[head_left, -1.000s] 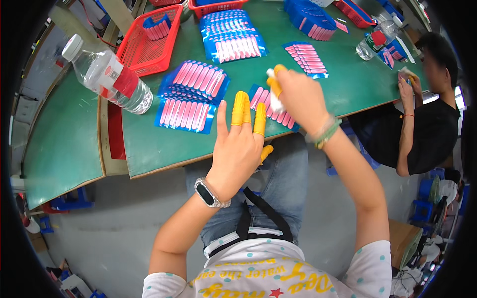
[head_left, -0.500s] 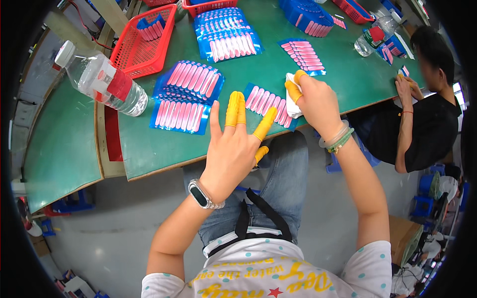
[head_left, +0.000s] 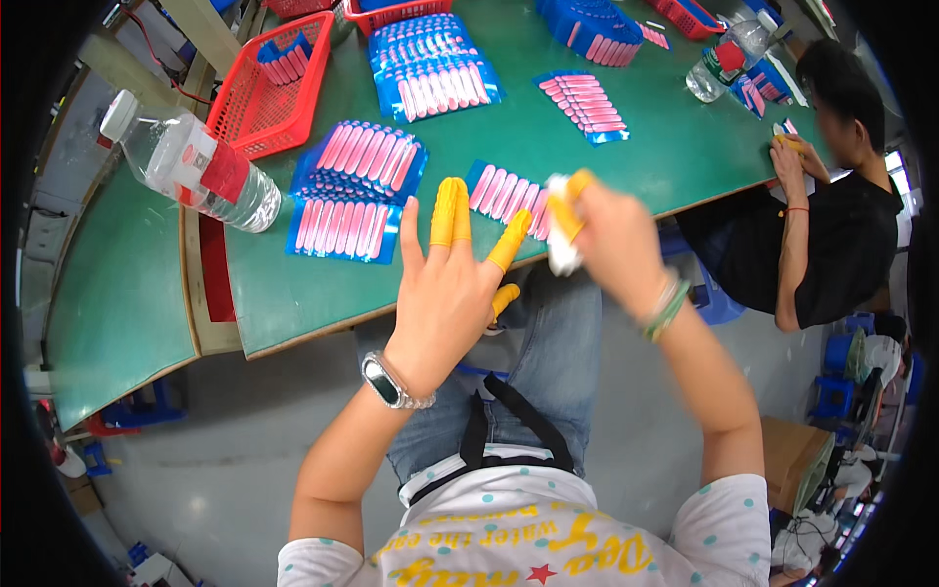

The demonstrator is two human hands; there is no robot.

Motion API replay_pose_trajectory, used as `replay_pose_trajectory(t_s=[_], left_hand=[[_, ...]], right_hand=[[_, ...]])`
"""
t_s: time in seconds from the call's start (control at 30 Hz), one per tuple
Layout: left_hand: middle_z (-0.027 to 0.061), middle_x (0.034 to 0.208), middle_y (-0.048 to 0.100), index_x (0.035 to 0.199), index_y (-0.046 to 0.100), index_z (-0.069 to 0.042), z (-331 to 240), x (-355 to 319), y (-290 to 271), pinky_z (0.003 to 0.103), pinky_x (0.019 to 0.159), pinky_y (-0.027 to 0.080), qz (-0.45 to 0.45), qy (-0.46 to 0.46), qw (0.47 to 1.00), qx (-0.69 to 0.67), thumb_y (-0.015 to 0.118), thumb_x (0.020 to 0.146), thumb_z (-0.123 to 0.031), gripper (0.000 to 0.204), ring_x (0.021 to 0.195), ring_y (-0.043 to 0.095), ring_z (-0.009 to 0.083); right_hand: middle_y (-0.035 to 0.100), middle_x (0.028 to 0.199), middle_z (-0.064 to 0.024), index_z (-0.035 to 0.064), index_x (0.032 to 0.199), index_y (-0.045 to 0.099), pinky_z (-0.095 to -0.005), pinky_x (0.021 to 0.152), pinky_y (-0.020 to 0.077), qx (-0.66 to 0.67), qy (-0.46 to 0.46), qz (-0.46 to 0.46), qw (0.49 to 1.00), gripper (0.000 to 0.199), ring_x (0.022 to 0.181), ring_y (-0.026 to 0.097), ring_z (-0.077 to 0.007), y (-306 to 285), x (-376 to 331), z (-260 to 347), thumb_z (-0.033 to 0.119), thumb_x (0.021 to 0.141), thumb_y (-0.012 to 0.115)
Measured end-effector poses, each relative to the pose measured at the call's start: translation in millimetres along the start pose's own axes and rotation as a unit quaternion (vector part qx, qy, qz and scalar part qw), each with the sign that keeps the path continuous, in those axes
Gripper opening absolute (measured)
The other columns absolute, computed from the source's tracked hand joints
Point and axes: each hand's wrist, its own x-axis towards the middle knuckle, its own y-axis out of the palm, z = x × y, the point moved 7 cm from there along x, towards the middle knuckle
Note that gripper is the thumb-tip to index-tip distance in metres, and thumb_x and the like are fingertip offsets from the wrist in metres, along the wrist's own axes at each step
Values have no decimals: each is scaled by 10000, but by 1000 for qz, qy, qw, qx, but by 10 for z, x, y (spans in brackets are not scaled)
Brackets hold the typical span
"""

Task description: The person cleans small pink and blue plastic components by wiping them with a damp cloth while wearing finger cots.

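Note:
A blue sheet with a row of pink oblong pieces (head_left: 501, 194) lies near the table's front edge. My left hand (head_left: 440, 293), with yellow finger cots on several fingers, is spread out, and its fingertips rest at the sheet's near side. A crumpled white cloth (head_left: 564, 256) is gripped in my right hand (head_left: 621, 245), which also wears yellow finger cots and is blurred by motion. The cloth is at the sheet's right end, over the table edge. Left of my left hand is a stack of similar pink-and-blue sheets (head_left: 342, 227).
A water bottle (head_left: 191, 166) and a red basket (head_left: 249, 132) stand at the left. More sheets lie in a pile (head_left: 435, 73), a small fan (head_left: 587, 103) and a blue coil (head_left: 592, 29) farther back. At the right, a person in black (head_left: 831, 235) works at the same green table (head_left: 323, 303).
My right hand has drawn the white cloth toward me, from the sheet's right end to past the table edge. My left hand keeps its place on the sheet. The whole view has shifted slightly.

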Motion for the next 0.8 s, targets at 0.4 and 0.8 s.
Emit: replay_pose_trajectory(t_s=[0.4, 0.8], left_hand=[[321, 1314, 522, 1406, 539, -270, -13, 20, -37, 615, 1151, 94, -27, 11, 999, -12, 748, 765, -369, 681, 1399, 357, 384], [187, 1506, 375, 1372, 567, -200, 473, -103, -513, 619, 1133, 75, -103, -84, 991, 8, 676, 835, -498, 624, 1402, 308, 413]], right_hand=[[626, 698, -155, 58, 856, 532, -471, 541, 492, 9, 91, 2, 996, 193, 659, 643, -365, -74, -48, -121, 207, 883, 653], [618, 752, 0, -4, 927, 600, -223, 540, 428, 494, 192, -143, 836, 133, 632, 543, -42, -19, 115, -419, 112, 945, 661]])
